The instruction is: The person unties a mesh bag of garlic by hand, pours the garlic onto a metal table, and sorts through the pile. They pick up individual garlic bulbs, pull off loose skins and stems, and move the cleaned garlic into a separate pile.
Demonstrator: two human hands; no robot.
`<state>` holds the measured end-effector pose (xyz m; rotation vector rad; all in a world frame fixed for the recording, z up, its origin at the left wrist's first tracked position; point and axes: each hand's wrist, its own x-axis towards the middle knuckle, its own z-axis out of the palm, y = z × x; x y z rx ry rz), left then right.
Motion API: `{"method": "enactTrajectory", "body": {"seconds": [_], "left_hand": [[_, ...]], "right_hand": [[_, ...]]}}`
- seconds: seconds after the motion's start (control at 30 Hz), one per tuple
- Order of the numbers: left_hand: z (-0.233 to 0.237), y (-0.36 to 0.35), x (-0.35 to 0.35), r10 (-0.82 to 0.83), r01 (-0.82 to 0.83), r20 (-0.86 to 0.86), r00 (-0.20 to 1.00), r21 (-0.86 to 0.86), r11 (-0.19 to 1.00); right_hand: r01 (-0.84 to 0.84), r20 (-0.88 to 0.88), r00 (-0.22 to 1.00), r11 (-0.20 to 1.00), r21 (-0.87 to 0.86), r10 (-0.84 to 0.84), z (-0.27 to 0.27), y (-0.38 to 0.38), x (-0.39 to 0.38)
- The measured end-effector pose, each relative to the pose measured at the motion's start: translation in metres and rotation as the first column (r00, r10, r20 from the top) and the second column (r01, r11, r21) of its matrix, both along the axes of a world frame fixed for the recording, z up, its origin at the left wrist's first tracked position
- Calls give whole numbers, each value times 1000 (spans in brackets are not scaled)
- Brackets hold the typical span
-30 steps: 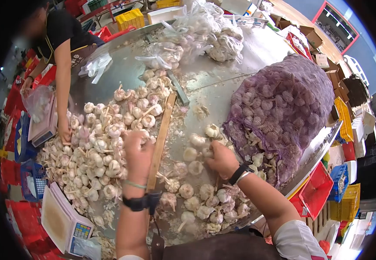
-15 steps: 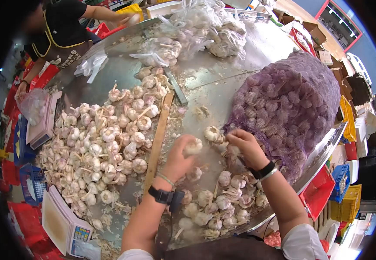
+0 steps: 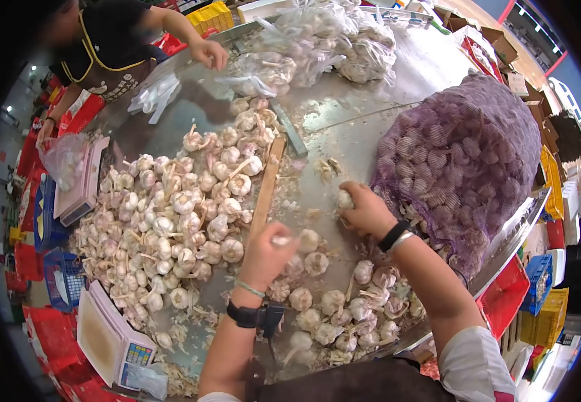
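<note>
A worker's left hand [image 3: 272, 251], blurred, curled around a garlic bulb [image 3: 281, 240] beside a wooden strip [image 3: 268, 187] on a metal table [image 3: 344, 127], while the right hand [image 3: 369, 210] pinched another bulb [image 3: 345, 199] between thumb and fingers near a purple mesh sack [image 3: 461, 157].

It is a produce packing area or market: a metal counter [image 3: 344, 114] carries weighing scales [image 3: 106, 335], with plastic crates [image 3: 545, 318] and cardboard boxes [image 3: 501, 47] around it.
</note>
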<state>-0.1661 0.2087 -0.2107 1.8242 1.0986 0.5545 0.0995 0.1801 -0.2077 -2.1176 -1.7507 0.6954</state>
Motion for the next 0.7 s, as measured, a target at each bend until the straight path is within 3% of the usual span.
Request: {"method": "enactTrajectory", "body": {"seconds": [0.03, 0.07, 0.1, 0.13, 0.17, 0.2, 0.27, 0.33, 0.4, 0.47, 0.53, 0.57, 0.6, 0.63, 0.7], "left_hand": [[11, -4, 7, -61, 58, -163, 985, -21, 998], [10, -7, 14, -60, 57, -160, 985, -25, 998], [8, -10, 23, -156, 199, -335, 929, 98, 975], [7, -11, 30, -218, 357, -505, 835, 195, 914], [-3, -9, 35, -270, 394, -525, 807, 137, 909], [-4, -6, 40, -280, 404, -515, 810, 143, 904], [-3, 0, 48, -419, 551, -562, 713, 79, 831], [3, -1, 52, -417, 551, -532, 737, 118, 826], [14, 0, 54, -423, 505, -516, 745, 21, 863], [10, 0, 42, -376, 445, -488, 787, 29, 895], [9, -2, 30, -173, 202, -209, 962, 123, 972], [14, -8, 25, -186, 214, -208, 960, 125, 969], [22, -16, 18, -65, 117, 189, 980, -275, 954], [26, -26, 11, 213, 159, 466, 859, -638, 754], [16, -47, -10, 254, 297, 549, 796, -720, 627]], "right_hand": [[68, -354, 932, 997, -43, -79, 4, -5, 4], [119, -656, 738, 987, -108, -161, 6, -9, 7], [126, -835, 514, 980, -154, -197, 8, -16, 8], [135, -830, 520, 979, -153, -202, 8, -26, 12], [80, -943, 134, 952, -295, -303, 7, -38, 18], [-24, -883, -268, 919, -394, -385, 5, -50, 22], [84, -864, -280, 886, -457, -419, 4, -73, 16], [8, -821, -399, 894, -448, -408, 25, -95, 12], [20, -800, -455, 893, -449, -392, 30, -113, 10], [155, -766, -514, 836, -526, -386, 40, -128, 0], [145, -795, -505, 874, -463, -338, 54, -147, -1], [117, -819, -491, 909, -400, -297, 58, -157, -1], [128, -819, -494, 908, -399, -291, 56, -166, 0], [181, -894, -386, 932, -313, -225, 50, -176, 0], [281, -967, -209, 939, -200, -143, 57, -191, -9]]}}
